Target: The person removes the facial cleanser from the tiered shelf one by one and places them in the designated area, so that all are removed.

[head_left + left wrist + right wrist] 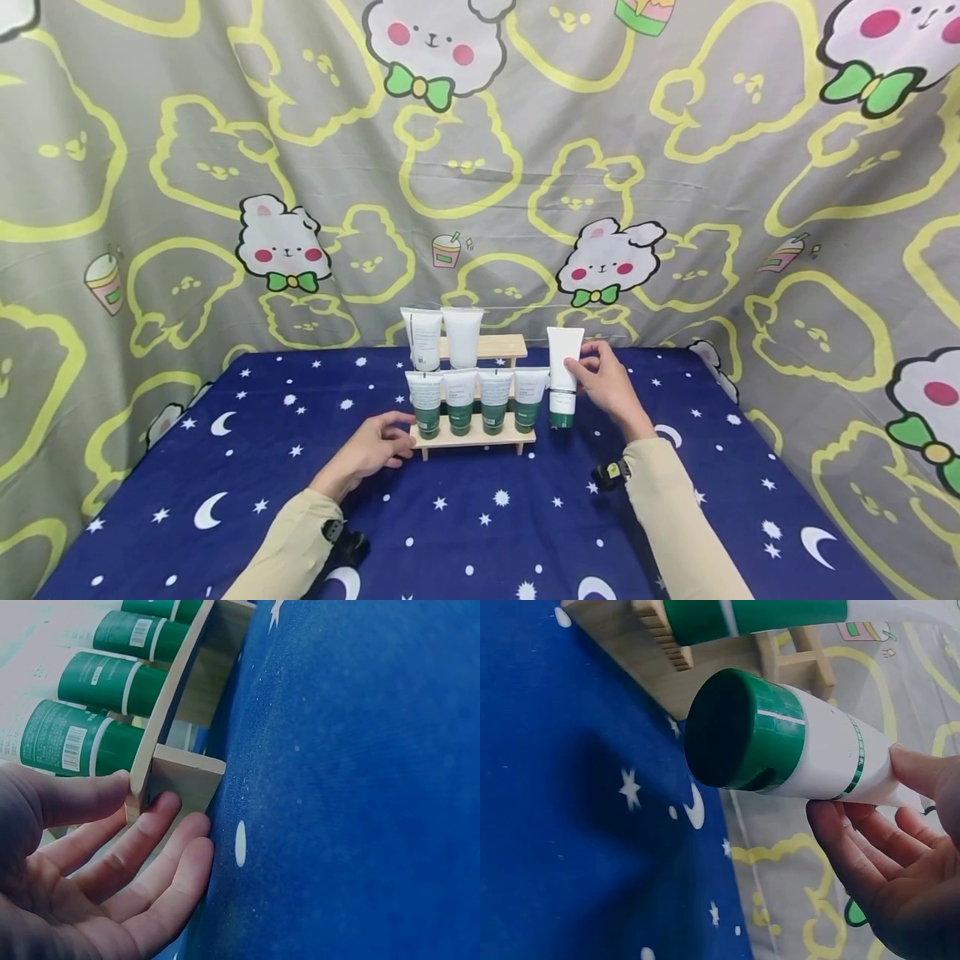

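White tube (561, 382) is pinched cap-down by the part-curled R hand (611, 385), just beside the wood rack (476, 439). Rack's end is pinched by the loosely bent L hand (369, 450), prob. so it's kept steady. Other tubes (493, 402) are stood cap-down, prob. b/c that end's flat.

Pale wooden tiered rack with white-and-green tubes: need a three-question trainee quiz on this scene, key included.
1. Count: how many white tubes with green lower parts stand in the front row of the pale wooden tiered rack?
2. True or false: the right hand holds a slender white tube with a green cap to the right of the rack.
3. Pick one: the left hand touches (A) the grey patterned curtain, (B) the rack's left end, (C) the rack's right end.

Key: 1. Four. 2. True. 3. B.
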A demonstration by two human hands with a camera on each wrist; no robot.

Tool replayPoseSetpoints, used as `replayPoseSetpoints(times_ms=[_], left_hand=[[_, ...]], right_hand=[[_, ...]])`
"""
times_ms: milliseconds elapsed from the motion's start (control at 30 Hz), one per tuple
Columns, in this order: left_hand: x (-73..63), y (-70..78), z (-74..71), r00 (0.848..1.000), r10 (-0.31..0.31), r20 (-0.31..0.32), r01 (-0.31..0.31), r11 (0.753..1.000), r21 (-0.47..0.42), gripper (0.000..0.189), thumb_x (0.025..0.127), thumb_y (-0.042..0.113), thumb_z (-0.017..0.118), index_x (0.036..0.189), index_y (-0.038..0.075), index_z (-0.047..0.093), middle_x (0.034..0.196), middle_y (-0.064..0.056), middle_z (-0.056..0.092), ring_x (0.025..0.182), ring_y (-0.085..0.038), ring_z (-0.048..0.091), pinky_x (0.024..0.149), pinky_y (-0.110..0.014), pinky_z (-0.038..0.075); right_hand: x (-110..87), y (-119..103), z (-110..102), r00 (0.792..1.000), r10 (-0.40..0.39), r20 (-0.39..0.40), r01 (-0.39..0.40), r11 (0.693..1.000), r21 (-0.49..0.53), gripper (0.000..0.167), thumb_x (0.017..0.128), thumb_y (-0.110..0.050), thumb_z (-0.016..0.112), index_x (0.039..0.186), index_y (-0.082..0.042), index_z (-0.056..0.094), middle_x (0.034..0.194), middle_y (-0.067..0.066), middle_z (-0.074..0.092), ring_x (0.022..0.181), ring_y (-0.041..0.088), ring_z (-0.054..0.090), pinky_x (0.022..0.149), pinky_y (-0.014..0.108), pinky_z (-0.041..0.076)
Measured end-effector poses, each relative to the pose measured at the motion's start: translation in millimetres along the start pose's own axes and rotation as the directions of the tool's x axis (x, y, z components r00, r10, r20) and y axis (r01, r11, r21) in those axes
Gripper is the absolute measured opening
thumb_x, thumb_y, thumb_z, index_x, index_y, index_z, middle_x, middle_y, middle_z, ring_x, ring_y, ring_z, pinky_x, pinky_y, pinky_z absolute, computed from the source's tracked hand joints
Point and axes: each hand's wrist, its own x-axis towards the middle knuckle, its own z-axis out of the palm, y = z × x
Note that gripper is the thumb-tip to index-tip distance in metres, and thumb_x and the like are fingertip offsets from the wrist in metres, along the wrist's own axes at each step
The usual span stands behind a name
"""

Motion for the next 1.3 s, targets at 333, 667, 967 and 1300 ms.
replayPoseSetpoints(times_ms=[333,667,967,1300], left_hand=[[-0.4,-0.6,0.0,1.0,0.0,-0.006,0.0,1.0,-0.008,0.04,0.093,-0.001,0.069,0.132,-0.005,0.06,0.104,-0.018,0.074,0.089,-0.03,0.073,0.072,-0.045,0.062],[0.5,-1.2,0.2,1.0,0.0,-0.014,0.0,1.0,-0.002,0.042,0.093,0.0,0.07,0.133,-0.005,0.06,0.107,-0.02,0.073,0.09,-0.031,0.073,0.072,-0.047,0.062],[0.1,-1.7,0.7,1.0,0.008,-0.012,-0.008,1.0,-0.002,0.04,0.092,-0.001,0.069,0.132,-0.005,0.06,0.105,-0.018,0.074,0.089,-0.031,0.073,0.071,-0.046,0.062],[0.7,-1.9,1.7,1.0,0.007,-0.01,-0.007,1.0,-0.006,0.041,0.093,0.0,0.069,0.133,-0.005,0.06,0.106,-0.019,0.073,0.089,-0.03,0.073,0.071,-0.046,0.062]], right_hand=[[-0.6,11.5,11.2,0.999,0.029,0.023,-0.029,1.0,-0.003,0.043,0.103,-0.022,0.062,0.133,0.002,0.041,0.118,0.03,0.068,0.084,0.028,0.073,0.079,0.048,0.062],[1.3,19.3,18.7,0.997,0.058,0.057,-0.058,0.998,0.008,0.043,0.103,-0.021,0.064,0.131,0.003,0.043,0.111,0.029,0.069,0.083,0.023,0.071,0.074,0.044,0.063],[2.1,26.3,26.2,0.992,0.083,0.09,-0.087,0.996,0.037,0.043,0.102,-0.021,0.065,0.13,0.004,0.043,0.107,0.027,0.07,0.083,0.025,0.071,0.073,0.044,0.063],[3.4,33.9,31.8,0.984,0.156,0.087,-0.158,0.987,0.018,0.042,0.102,-0.023,0.064,0.13,0.003,0.045,0.11,0.027,0.069,0.081,0.022,0.07,0.069,0.039,0.063]])
